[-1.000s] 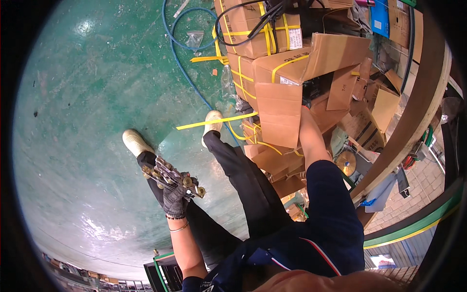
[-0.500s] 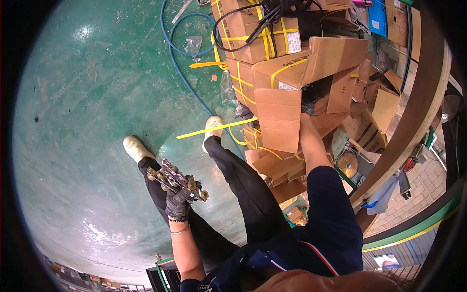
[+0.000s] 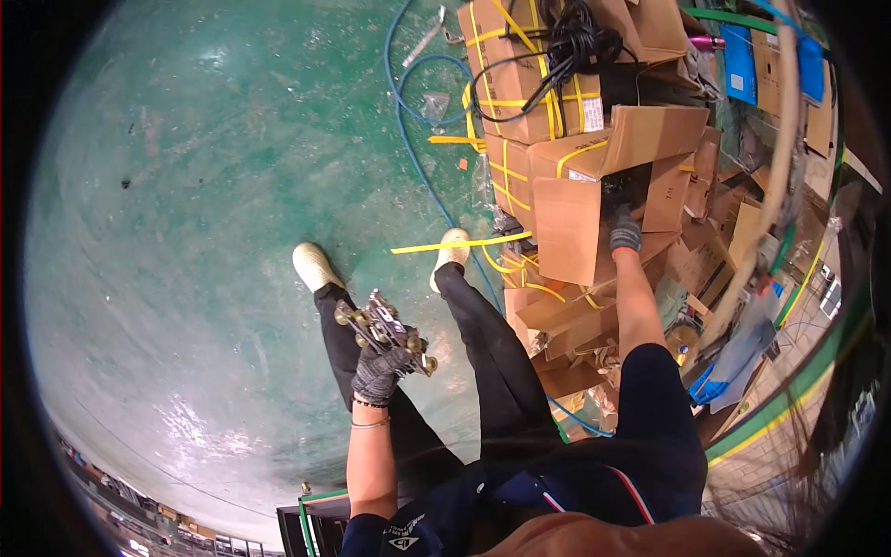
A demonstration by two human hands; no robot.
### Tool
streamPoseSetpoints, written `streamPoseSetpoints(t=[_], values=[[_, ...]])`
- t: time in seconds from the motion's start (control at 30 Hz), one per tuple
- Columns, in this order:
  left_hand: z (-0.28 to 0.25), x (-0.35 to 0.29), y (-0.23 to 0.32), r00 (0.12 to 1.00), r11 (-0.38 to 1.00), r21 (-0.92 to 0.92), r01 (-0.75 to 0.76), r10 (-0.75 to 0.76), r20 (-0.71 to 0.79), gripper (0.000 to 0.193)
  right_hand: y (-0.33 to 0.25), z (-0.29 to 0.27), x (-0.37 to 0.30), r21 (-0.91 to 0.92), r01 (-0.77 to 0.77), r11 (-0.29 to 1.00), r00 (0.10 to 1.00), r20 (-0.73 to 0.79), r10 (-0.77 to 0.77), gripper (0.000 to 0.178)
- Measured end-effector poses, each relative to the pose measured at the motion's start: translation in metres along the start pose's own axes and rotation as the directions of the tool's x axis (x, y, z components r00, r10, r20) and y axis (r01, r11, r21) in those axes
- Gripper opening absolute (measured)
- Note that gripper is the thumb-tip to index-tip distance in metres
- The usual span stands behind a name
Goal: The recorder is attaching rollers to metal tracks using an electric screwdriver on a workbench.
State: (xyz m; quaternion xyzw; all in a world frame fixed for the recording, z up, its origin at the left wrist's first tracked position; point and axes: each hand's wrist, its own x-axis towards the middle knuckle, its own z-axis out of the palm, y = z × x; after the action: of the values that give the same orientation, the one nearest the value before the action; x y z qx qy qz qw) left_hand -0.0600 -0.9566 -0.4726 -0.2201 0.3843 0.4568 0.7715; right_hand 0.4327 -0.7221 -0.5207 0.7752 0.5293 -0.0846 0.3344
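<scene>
My left hand (image 3: 380,373), in a grey knitted glove, is closed around several metal roller brackets (image 3: 388,330) with brass-coloured wheels. They stick out past its fingers, above my left leg. My right hand (image 3: 626,232), gloved in grey too, reaches into the mouth of an open cardboard box (image 3: 568,230). Its fingers point into the dark inside and are hard to make out, so I cannot tell whether they hold anything. The box's flaps stand spread out around my right wrist.
Cartons bound with yellow straps (image 3: 520,88) stand beyond the open box, a coil of black cable (image 3: 580,42) on top. A blue hose (image 3: 408,139) and a loose yellow strap (image 3: 459,244) lie across the green floor (image 3: 213,186). Torn cardboard (image 3: 566,334) is heaped below the box.
The view has shifted, so the scene sits further right and lower. More of my right glove shows at the box opening. My left hand keeps its hold on the roller brackets.
</scene>
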Motion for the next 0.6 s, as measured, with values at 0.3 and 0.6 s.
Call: streamPoseSetpoints(t=[0.3,0.6], values=[[0.002,-0.135,0.111,0.924,0.966,0.197,-0.166,0.083,0.372,0.054,-0.032,-0.086,-0.174,0.46,-0.008,0.888,0.917,-0.35,0.19,0.033],[0.03,-0.285,0.24,0.898,0.925,0.194,-0.327,0.241,0.369,0.049,-0.152,-0.177,-0.38,0.682,0.594,0.427,0.794,-0.583,-0.173,0.016]])
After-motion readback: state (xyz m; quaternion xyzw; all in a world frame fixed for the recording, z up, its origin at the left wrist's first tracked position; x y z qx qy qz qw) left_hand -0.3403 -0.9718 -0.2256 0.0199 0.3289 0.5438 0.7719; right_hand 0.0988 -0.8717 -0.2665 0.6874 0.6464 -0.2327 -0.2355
